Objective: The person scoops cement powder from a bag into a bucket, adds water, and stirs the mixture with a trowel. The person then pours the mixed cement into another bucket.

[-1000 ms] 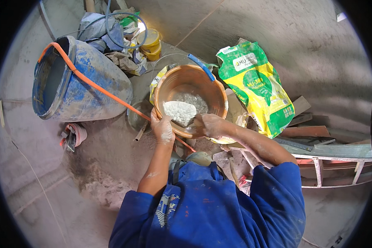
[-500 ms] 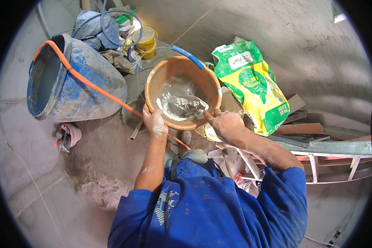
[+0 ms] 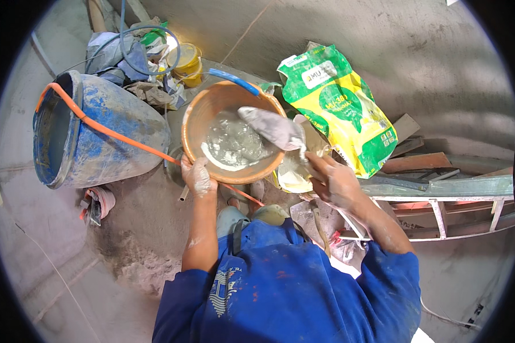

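My left hand (image 3: 198,176), whitened with powder, is closed on the near left rim of an orange bucket (image 3: 194,127). A blue-sleeved handle (image 3: 233,79) arches over the bucket's far side. Inside lies a wet grey-white mix (image 3: 228,142), with pale paste along its near edge. My right hand (image 3: 333,180) is closed around the handle of a trowel (image 3: 270,128). Its coated blade points up and left, above the bucket's right part. The trowel's handle is mostly hidden in my fingers.
A big blue-stained drum (image 3: 117,126) lies tilted at left, with an orange hose (image 3: 115,135) over its rim. A green-yellow sack (image 3: 343,111) leans at right beside boards and a white ladder (image 3: 438,217). Yellow tubs (image 3: 187,63) stand among rags behind.
The trowel has come up out of the mix, and its blade now shows above the bucket. My right hand has moved to the right. My left hand stays on the rim.
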`<state>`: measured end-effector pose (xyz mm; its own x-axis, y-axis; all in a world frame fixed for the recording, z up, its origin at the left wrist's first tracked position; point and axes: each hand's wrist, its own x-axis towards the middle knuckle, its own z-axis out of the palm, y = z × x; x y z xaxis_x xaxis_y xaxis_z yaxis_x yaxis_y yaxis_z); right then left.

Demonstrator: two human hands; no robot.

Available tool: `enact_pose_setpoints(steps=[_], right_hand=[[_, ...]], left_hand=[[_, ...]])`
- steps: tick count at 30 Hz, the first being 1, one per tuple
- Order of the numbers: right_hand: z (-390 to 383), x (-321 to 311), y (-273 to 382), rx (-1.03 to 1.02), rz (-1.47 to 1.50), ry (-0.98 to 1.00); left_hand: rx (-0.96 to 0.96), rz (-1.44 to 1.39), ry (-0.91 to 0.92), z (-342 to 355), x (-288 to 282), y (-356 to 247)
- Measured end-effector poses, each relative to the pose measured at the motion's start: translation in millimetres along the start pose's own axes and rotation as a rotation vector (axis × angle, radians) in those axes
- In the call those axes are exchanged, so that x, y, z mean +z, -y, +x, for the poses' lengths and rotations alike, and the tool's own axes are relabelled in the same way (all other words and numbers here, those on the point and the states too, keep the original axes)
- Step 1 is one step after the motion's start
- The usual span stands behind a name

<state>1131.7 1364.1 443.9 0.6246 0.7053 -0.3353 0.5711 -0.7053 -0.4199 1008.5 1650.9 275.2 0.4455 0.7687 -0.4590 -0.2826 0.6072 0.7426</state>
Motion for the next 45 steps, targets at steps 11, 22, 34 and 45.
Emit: enact_pose_setpoints(steps=[11,22,34,45], right_hand=[[18,159,-175,0.229,-0.003,0.293],[164,334,-288,0.769,0.025,0.348],[193,474,-345,0.063,-0.279,0.581],[186,450,-294,0.677,0.575,0.131]], left_hand=[[0.027,0.179,0.009,-1,-48,-10],[-0.036,0.302,-0.034,-49,-51,-20],[-0.102,0.373,-0.142,-59,-64,-26],[-0.126,0.406,-0.145,-53,-51,-20]])
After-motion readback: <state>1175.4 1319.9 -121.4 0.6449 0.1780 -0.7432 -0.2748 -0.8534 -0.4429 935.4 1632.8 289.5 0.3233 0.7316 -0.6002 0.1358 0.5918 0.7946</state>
